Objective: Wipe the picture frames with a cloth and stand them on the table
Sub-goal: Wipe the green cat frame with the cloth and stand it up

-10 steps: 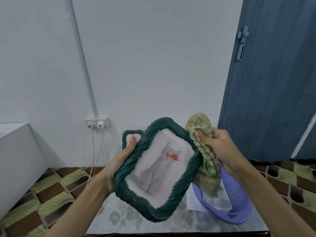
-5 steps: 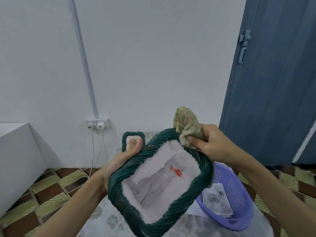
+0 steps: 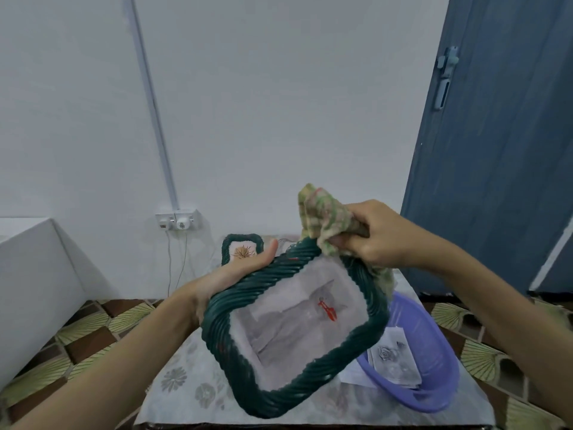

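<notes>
Head view: our left hand (image 3: pixel 229 274) grips the green frame (image 3: pixel 294 330) at centre; our right hand (image 3: pixel 381 234) clutches the cloth (image 3: pixel 325 221). Hard rubbing could twist the frame loose.

A single wide-angle view from the person's head looks forward and down, close over both forearms and the counter (image 3: pixel 192 395) edge, taking in the white wall (image 3: pixel 279 119) straight ahead and a blue door (image 3: pixel 496 150) at right.

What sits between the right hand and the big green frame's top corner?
In the head view, a bunched green-and-pink cloth, gripped by the right hand, presses against the dark green woven picture frame.
</notes>
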